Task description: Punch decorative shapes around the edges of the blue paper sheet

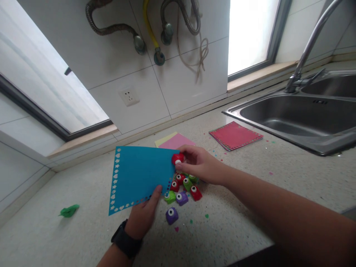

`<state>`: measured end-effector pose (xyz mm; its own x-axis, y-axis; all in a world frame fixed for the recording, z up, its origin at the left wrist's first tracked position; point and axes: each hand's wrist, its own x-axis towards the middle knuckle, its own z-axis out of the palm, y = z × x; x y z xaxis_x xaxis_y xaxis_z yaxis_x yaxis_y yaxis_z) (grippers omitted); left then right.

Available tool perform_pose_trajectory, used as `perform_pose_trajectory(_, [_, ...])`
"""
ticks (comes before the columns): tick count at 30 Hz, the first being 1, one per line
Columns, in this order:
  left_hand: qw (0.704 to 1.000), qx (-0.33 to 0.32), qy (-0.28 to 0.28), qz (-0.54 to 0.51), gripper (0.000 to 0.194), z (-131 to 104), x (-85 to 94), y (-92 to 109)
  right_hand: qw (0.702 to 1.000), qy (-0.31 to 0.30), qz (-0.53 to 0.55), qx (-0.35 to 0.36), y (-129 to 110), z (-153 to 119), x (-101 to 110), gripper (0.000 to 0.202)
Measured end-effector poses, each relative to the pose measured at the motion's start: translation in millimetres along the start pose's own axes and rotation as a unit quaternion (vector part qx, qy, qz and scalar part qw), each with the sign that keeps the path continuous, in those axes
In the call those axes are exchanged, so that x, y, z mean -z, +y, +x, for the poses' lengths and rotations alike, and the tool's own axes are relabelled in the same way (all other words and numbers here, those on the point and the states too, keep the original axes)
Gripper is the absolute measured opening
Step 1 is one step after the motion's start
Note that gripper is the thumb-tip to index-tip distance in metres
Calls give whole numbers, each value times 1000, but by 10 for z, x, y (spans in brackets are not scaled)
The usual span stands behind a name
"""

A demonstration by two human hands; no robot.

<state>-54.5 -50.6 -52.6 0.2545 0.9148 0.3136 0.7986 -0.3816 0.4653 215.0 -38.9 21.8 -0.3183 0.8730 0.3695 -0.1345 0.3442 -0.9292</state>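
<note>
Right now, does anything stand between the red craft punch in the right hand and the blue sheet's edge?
Nothing visible does. The right hand holds the red craft punch against the right edge of the blue sheet, gripped by the left hand. The other punches lie on the counter, not between.

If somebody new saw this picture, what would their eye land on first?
Probably the blue sheet, left of centre, which the left hand holds over the counter, with shapes punched along its left and bottom edges. At its right edge, the right hand holds a red punch, above a cluster of red, green and purple punches. Farther right, a red sheet with a punched border lies near the steel sink.
</note>
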Motion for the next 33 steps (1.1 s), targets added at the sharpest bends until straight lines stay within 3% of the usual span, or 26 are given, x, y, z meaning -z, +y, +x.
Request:
perform_pose_trajectory(4, [999, 9, -25, -35, 42, 11, 17, 60, 999, -7, 17, -37, 24, 22, -13, 22])
perform_pose_trajectory(8, [988, 81, -14, -128, 44, 57, 46, 207, 997, -2, -10, -71, 32, 31, -22, 23])
perform_pose_trajectory(12, [982, 62, -13, -180, 46, 94, 60, 307, 993, 2, -16, -115, 38, 35, -39, 23])
perform_pose_trajectory(18, [972, 74, -30, -222, 41, 93, 59, 301, 988, 9, -42, -150, 87, 36, -75, 27])
perform_pose_trajectory(33, [957, 61, -40, -280, 34, 119, 55, 343, 973, -14, 72, -220, 182, 31, -171, 30])
